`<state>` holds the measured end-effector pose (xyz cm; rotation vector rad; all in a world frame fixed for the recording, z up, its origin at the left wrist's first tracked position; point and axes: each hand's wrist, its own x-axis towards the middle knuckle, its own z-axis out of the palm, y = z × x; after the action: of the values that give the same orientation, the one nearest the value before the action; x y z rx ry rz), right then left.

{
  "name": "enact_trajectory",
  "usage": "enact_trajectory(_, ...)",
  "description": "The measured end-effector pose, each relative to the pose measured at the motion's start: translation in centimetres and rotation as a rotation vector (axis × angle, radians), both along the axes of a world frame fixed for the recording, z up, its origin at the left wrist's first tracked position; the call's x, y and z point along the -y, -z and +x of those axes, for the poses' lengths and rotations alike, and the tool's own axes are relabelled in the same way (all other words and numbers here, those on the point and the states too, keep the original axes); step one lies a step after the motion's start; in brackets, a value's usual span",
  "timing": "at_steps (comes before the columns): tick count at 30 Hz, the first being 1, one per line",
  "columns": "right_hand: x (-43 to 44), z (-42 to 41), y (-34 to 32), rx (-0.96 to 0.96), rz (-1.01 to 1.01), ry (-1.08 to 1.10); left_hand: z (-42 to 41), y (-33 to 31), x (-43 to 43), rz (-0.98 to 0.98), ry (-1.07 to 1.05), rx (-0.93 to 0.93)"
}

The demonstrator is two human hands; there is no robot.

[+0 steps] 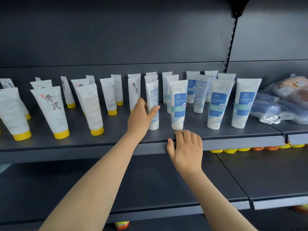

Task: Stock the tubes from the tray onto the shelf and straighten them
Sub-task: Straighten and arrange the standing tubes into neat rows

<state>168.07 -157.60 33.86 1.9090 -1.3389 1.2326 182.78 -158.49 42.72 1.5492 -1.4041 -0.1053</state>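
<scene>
Fingers (142, 102) of left hand (140, 117) curl around upright white-capped tube (152, 95).

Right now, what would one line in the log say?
left hand: grips white-capped tube | right hand: rests on shelf edge | tube: upright, back label facing out | step: likely straightening

The dark grey metal shelf (116, 132) carries cap-down tubes in loose rows: yellow-capped tubes (51, 110) from centre to 9 o'clock, white-capped tubes (216, 104) toward 3 o'clock, and plastic-wrapped packs (283, 100) at far 3 o'clock.
</scene>
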Motion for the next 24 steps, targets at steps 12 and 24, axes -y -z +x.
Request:
enact_trajectory(12,-1.4,-0.3,-1.2,-0.061,0.222,-0.003,1.6,1.7,-3.4,0.208,0.013,0.018)
enact_trajectory(24,-3.4,-1.8,-8.6,-0.213,0.601,-0.129,3.8,-3.2,-13.5,0.225,-0.081,0.655)
